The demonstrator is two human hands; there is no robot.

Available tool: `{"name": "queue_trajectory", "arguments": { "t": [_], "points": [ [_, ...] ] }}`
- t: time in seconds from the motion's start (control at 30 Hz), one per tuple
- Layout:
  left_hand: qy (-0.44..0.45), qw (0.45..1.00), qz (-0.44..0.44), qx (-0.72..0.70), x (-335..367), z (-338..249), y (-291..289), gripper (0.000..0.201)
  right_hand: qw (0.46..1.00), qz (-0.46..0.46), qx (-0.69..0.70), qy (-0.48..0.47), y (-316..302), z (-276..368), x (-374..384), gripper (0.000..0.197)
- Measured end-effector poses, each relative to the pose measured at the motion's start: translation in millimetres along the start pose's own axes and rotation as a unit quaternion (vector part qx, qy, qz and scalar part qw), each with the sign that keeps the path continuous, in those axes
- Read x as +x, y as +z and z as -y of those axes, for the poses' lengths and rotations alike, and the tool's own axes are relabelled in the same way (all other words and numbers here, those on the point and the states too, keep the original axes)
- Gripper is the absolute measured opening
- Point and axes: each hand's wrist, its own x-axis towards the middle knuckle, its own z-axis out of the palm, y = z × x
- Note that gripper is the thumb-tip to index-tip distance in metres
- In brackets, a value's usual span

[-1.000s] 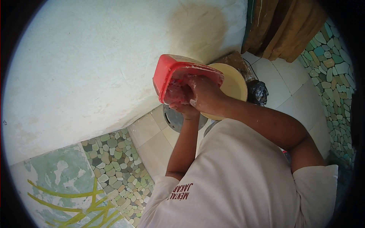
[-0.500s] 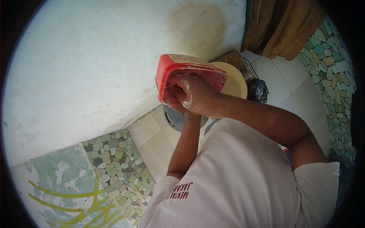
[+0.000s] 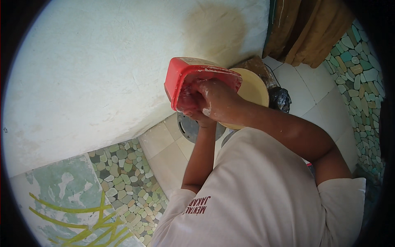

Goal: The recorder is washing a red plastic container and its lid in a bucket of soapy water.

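Note:
A red plastic tub (image 3: 175,78) is tilted with its wide mouth toward me, and whitish residue coats its rim and inside. My left hand (image 3: 199,118) supports it from below, closed round its lower edge; most of those fingers are behind the tub or the other hand. Inside the mouth is my right hand (image 3: 220,99), its fingers bent inward and smeared with white. Whatever those fingers grip, if anything, is hidden in the tub. Below and behind the tub stands a round cream-yellow basin (image 3: 255,88).
A pale wall (image 3: 94,74) rises close on the left. Beneath my hands is a grey round slotted object (image 3: 189,128). Near the basin lie a brown board (image 3: 253,66) and a black plastic bag (image 3: 281,99). A brown curtain (image 3: 308,33) hangs at the far right.
The tub has shifted slightly left and tipped a little. My right hand has turned and moved slightly within its mouth; my left hand still supports it.

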Motion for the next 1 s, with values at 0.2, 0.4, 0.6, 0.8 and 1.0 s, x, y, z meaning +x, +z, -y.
{"name": "queue_trajectory", "arguments": {
  "t": [0.2, 0.4, 0.6, 0.8, 1.0],
  "points": [
    [0.012, 1.000, 0.007, -0.001, 1.7, 6.8, -2.6, 0.103, 1.000, -0.011, 0.017, 0.018, 0.8, -4.5, 1.1, 0.028],
    [-0.008, 0.998, -0.016, -0.055, -0.1, 10.9, -7.1, 0.101, 0.998, 0.015, -0.021, 0.054, -5.7, -4.9, 0.7, 0.027],
    [0.075, 0.997, 0.016, 0.009, 1.2, 23.6, -12.7, 0.104, 0.999, -0.015, 0.038, -0.001, -4.4, 1.3, 2.6, 0.024],
    [0.056, 0.997, 0.046, 0.018, 8.3, 28.4, -25.1, 0.114, 0.978, 0.071, -0.155, 0.123, -9.8, -6.9, 0.5, 0.027],
    [0.113, 0.989, 0.027, 0.088, 5.1, 20.1, -12.2, 0.111, 0.999, 0.019, 0.015, 0.046, 1.0, -8.8, 4.0, 0.027]
  ]
}}
